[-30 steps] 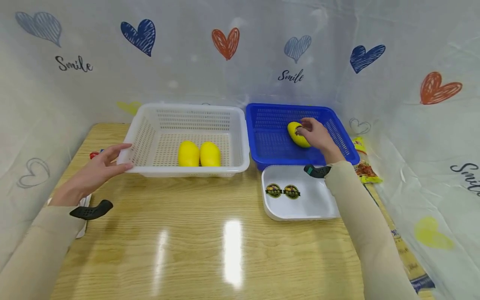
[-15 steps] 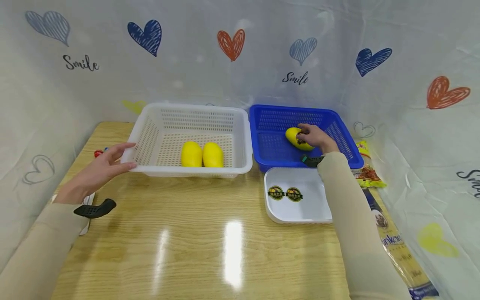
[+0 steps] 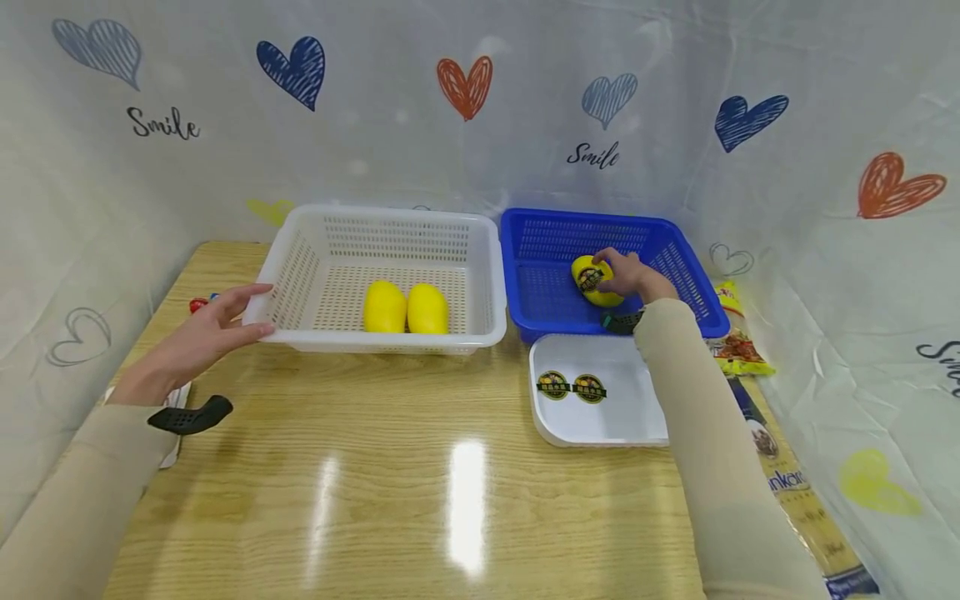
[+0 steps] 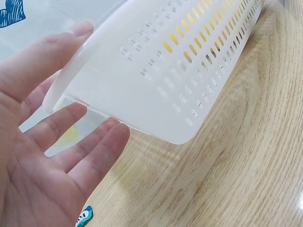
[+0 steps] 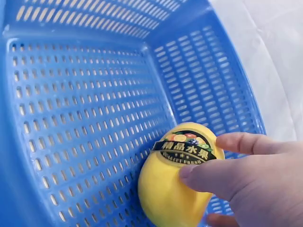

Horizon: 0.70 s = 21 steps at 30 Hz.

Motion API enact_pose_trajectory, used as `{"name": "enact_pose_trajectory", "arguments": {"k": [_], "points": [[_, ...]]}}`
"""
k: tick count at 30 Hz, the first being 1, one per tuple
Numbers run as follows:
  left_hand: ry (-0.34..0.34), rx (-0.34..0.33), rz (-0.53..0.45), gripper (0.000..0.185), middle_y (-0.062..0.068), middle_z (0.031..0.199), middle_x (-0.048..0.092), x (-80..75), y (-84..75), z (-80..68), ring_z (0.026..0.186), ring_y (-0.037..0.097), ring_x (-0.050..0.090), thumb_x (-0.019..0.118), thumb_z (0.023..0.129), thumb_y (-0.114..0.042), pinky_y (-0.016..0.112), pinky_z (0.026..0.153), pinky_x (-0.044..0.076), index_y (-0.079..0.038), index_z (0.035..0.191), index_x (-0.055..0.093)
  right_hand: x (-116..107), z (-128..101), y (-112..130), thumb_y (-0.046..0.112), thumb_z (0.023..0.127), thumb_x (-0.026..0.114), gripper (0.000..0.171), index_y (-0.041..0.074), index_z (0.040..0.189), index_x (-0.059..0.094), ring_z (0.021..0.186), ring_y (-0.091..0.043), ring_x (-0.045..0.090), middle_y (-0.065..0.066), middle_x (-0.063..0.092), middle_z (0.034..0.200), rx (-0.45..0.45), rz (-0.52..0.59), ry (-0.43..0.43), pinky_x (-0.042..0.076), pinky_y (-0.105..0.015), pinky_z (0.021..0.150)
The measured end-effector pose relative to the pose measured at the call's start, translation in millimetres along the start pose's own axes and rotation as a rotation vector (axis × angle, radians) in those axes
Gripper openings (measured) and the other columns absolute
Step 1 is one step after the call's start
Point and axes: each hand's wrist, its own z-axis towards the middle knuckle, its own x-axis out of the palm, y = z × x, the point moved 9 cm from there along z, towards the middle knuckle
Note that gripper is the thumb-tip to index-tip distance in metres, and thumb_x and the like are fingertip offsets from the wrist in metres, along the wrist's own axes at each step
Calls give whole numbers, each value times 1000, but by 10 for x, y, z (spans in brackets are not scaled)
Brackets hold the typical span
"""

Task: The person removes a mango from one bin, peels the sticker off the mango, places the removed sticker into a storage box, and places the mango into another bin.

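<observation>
Where set at the far end of the wooden table, white basket taken as landmark. Inside it: two yellow mangoes, side by side and touching, lying on the perforated floor near the front wall.

Immediately right of white basket, rims nearly meeting: blue basket. Inside it: one labelled yellow mango, resting on the floor toward the right side. Dark oval sticker on the mango facing up, clearly legible in the right wrist view.

Right hand inside blue basket, fingers and thumb curled round labelled yellow mango, one fingertip pressing at the sticker's edge.

Left hand at white basket's left front corner: fingers straight and spread, thumb along the rim, fingertips under the rim's lip. No closed grasp.

Right of and in front of white basket, just in front of blue basket: white tray, holding two round dark stickers, side by side.

Further right, beyond blue basket: snack packets along the table edge.
</observation>
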Motion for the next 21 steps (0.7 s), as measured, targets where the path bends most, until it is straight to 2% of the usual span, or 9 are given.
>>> {"name": "enact_pose_trajectory", "arguments": {"k": [3, 5, 8, 11, 15, 18, 21], "points": [[2, 2, 1, 73, 11, 158, 21, 2, -4, 1, 127, 14, 41, 57, 99, -37, 20, 86, 41, -26, 157, 15, 3, -4, -44, 12, 99, 54, 48, 8, 143, 33, 132, -49, 20, -35, 16, 147, 25, 16, -5, 27, -67, 103], [6, 4, 3, 73, 11, 159, 20, 5, -13, 3, 133, 23, 38, 57, 99, -37, 22, 87, 41, -27, 157, 14, 13, -6, -52, 12, 99, 53, 47, 7, 141, 33, 132, -49, 19, -35, 16, 147, 8, 21, 5, 27, -66, 103], [15, 15, -4, 73, 12, 160, 18, 9, -27, 13, 138, 33, 32, 57, 100, -36, 24, 88, 40, -27, 158, 14, 41, -15, -41, 8, 99, 51, 46, 6, 141, 32, 131, -47, 25, -34, 21, 147, -43, 39, 47, 30, -63, 104], [11, 23, -4, 72, 13, 159, 19, 3, -27, 23, 135, 30, 36, 57, 100, -35, 20, 86, 41, -27, 157, 15, 89, -21, -27, 5, 101, 48, 44, 6, 141, 32, 127, -44, 32, -30, 26, 147, -90, 70, 115, 34, -59, 103], [-1, 17, 8, 71, 12, 158, 22, -11, -11, 24, 128, 19, 42, 57, 100, -35, 17, 84, 42, -27, 157, 15, 141, -34, -39, 7, 103, 44, 40, 6, 142, 38, 123, -40, 35, -26, 28, 148, -79, 108, 184, 36, -55, 103], [6, 9, -2, 73, 11, 158, 20, -8, -1, 12, 131, 23, 40, 57, 100, -35, 23, 88, 41, -27, 158, 14, 143, -56, -38, 9, 103, 44, 40, 8, 143, 42, 122, -38, 38, -24, 30, 149, -65, 113, 188, 38, -54, 103], [17, 7, -8, 74, 13, 159, 18, -2, 2, 3, 135, 33, 35, 57, 100, -34, 30, 90, 40, -25, 158, 12, 97, -81, 11, 12, 102, 46, 39, 8, 141, 46, 119, -37, 40, -24, 35, 147, -122, 85, 140, 40, -52, 100]]}}
